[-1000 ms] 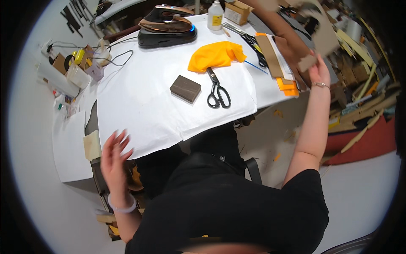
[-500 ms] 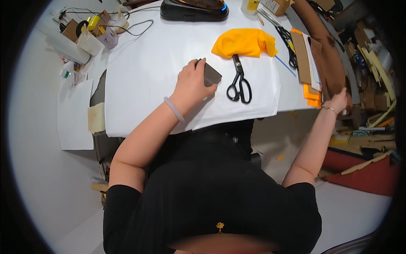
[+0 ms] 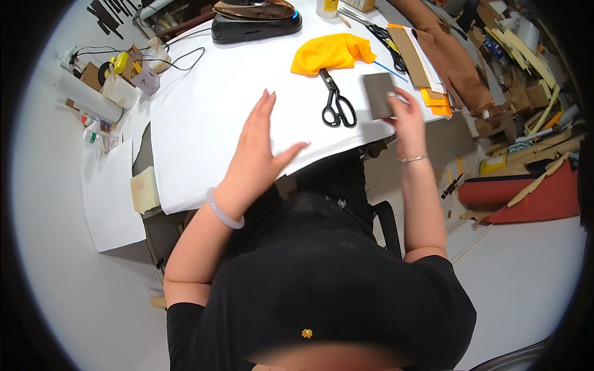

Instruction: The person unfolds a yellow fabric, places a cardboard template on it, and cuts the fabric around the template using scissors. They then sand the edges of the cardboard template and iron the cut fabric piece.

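Note:
My right hand grips a flat-faced, grey-brown rectangular block by its right side, above the right part of the white-covered table. The thumb and fingers lie at the block's edge, and the hand is slightly blurred. My left hand is open over the table's near edge, thumb spread away from the fingers, with nothing in it. Between the two hands, black-handled scissors rest on the white sheet. Their blades run under a crumpled orange-yellow cloth.
A dark iron on its base stands at the back. Brown and orange pieces are stacked at the right, beside brown rolled material. Bottles and containers crowd the far left. A cream sponge-like block sits at the left edge.
The grey-brown block has gone from my left hand to my right. My right hand has come inward from the brown roll; my left has opened and drawn back toward me.

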{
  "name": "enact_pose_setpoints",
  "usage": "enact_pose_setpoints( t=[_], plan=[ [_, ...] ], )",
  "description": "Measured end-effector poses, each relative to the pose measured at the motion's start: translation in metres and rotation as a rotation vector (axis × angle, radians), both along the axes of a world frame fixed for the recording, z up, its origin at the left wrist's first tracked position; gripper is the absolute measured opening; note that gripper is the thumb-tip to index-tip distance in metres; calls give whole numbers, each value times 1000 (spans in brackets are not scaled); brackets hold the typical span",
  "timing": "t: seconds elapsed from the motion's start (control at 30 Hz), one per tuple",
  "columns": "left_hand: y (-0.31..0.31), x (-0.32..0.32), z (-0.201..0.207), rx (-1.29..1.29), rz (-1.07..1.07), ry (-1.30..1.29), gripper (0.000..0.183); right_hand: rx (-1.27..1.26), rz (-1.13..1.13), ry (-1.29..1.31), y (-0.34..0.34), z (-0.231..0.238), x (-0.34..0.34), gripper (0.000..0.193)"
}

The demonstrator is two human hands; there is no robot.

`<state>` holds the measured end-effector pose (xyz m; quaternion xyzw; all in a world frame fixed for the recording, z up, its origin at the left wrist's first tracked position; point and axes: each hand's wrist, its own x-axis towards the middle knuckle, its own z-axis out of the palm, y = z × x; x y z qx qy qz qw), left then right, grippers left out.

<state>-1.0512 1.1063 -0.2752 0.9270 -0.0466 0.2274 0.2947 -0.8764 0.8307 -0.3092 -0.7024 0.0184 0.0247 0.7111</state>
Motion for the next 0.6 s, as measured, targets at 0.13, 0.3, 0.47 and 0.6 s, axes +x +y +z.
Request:
enact_pose_setpoints(
  t=[0.13, 0.3, 0.47, 0.6],
  plan=[
    [22, 60, -11, -47, 45, 135, 67, -203, -215, 10, -92, -47, 93, 46],
    [38, 164, -52, 5, 189, 263, 52, -1059, -353, -863, -60, -47, 140, 37],
    [38, 228, -90, 39, 198, 322, 40, -1107, 106, -919, 44, -46, 193, 47],
    [53, 240, -114, -458, 179, 63, 31, -1086, 238, -719, 58, -44, 256, 29]
  ],
)
